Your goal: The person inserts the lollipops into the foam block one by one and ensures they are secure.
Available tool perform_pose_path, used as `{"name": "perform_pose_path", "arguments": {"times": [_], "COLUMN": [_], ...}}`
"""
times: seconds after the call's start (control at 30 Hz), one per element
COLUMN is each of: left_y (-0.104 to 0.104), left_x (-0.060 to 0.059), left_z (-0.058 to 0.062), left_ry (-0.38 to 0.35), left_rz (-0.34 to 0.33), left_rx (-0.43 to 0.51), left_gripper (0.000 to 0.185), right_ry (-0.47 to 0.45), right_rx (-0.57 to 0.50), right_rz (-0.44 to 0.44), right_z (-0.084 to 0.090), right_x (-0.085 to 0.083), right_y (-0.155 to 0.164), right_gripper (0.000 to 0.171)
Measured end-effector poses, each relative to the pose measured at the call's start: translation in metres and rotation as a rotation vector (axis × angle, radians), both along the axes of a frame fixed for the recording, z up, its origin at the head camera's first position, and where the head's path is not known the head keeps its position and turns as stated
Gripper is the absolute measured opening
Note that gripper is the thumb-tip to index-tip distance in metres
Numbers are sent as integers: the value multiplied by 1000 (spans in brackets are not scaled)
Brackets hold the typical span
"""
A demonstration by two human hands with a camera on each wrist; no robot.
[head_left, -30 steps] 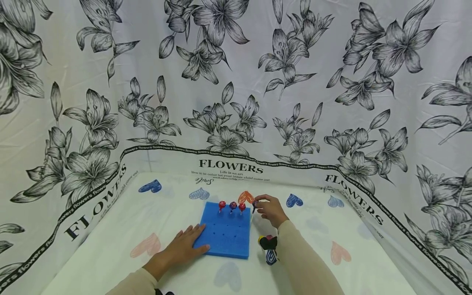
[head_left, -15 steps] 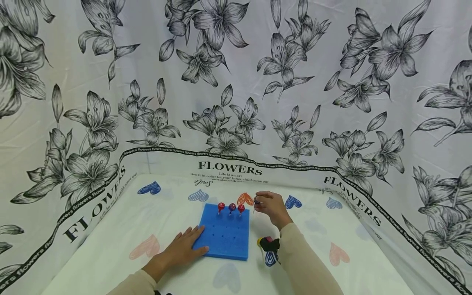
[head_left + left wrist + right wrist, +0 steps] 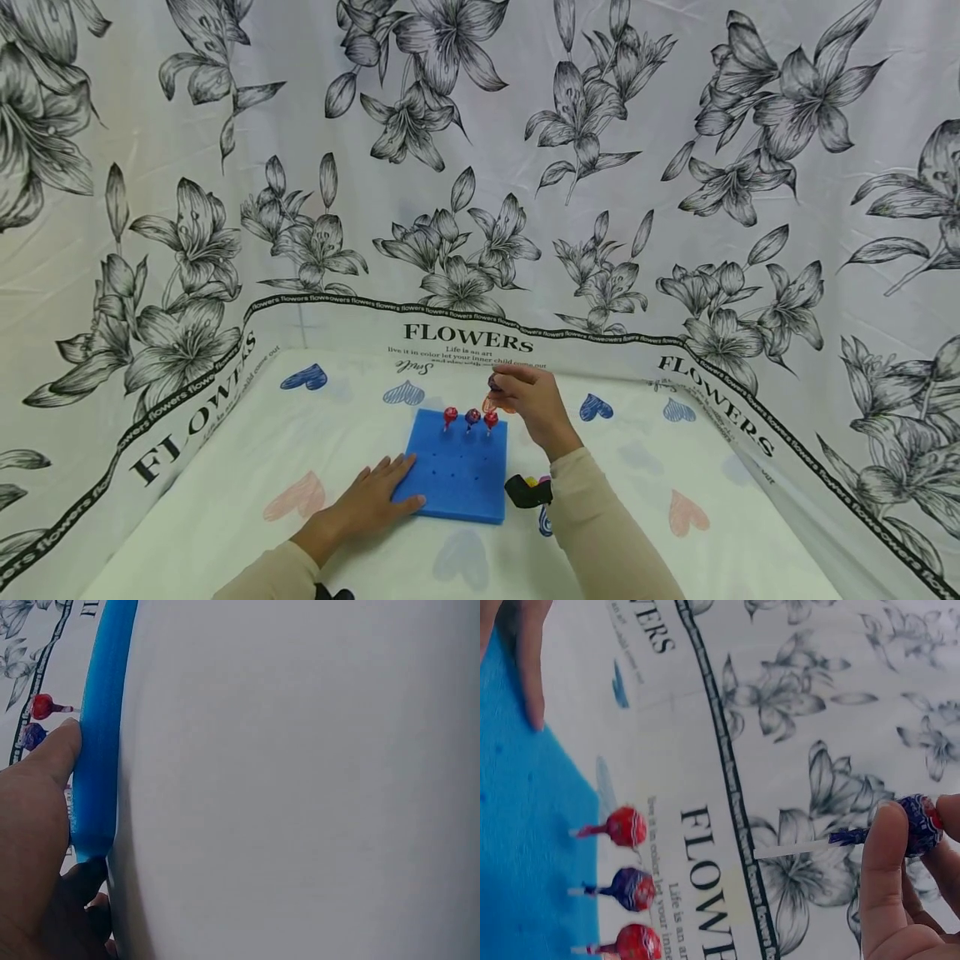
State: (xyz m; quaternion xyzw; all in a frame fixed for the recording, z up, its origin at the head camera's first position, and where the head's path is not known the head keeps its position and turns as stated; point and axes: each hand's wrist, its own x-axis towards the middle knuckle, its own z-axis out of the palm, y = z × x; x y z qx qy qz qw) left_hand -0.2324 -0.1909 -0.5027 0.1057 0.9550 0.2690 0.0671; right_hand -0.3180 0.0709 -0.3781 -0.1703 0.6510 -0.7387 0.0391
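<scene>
My right hand (image 3: 536, 408) pinches a purple-wrapped lollipop (image 3: 922, 825) by its round head between thumb and fingers, above the far right corner of a blue foam board (image 3: 457, 500). In the right wrist view its white stick points away from the hand, touching nothing. Three lollipops stand upright in a row along the board's far edge: a red one (image 3: 450, 417), a purple one (image 3: 472, 418) and another red one (image 3: 491, 421). Small holes dot the board in rows nearer me. My left hand (image 3: 371, 500) rests on the board's left edge, fingers extended.
Beside the board's right edge, a black device (image 3: 528, 492) at my right wrist partly hides small yellow and pink things. A white cloth with printed hearts (image 3: 596, 407) covers the table. Flower-printed curtain (image 3: 457, 250) rises at the back and sides.
My right hand has lifted the purple lollipop and moved left, from beside the board to over its far right corner. My left hand stays on the board.
</scene>
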Motion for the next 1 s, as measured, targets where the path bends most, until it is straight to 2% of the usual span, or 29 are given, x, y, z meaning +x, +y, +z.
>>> {"name": "perform_pose_path", "arguments": {"times": [0.23,0.43,0.73,1.0], "left_y": [0,0,-2,-3], "left_x": [2,0,-1,-3], "left_z": [1,0,-1,-1], "left_ry": [17,23,29,28], "left_rz": [-1,1,-14,-15], "left_rx": [0,-7,-10,-16], "left_gripper": [81,81,81,83], "right_ry": [0,-20,-93,-138], "right_rx": [-14,-3,30,27], "right_rz": [13,-17,-32,-16], "right_z": [-3,-14,-44,-76], "right_x": [8,7,3,-5], "right_y": [-21,-37,-63,-71], "right_gripper": [27,25,22,21]}}
